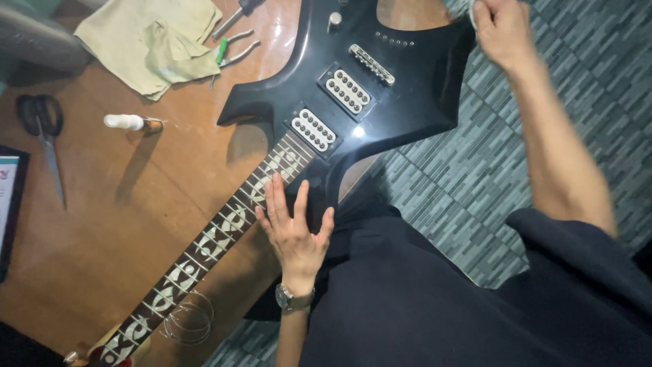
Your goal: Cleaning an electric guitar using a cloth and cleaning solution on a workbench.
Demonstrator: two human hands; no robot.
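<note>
Starting at the far left there's a dark tablet-ish thing poking in at the edge of the wooden table, and just above it a pair of black-handled scissors lying flat with the blades pointing down toward me. A bit further right sits a small white bottle on its side, and up top there's a crumpled yellowish cloth with some pliers and a screwdriver right next to it. Down near the bottom edge there's a coil of old guitar strings lying just beside the neck. The main thing is the black electric guitar, pointy body, no strings on it, lying face up across the table with its body hanging out over the grey patterned floor; the neck with its white inlays runs diagonally down to the lower left. The left hand, with a wristwatch on it, is flat and open, fingers spread, resting on the upper frets right where the neck meets the body, not gripping anything, just pressing down. Way over on the right the right hand is up at the far horn of the body, fingers curled around what looks like a bit of whitish cloth, though it's cut off by the frame so I can't tell for sure what it's holding.
</note>
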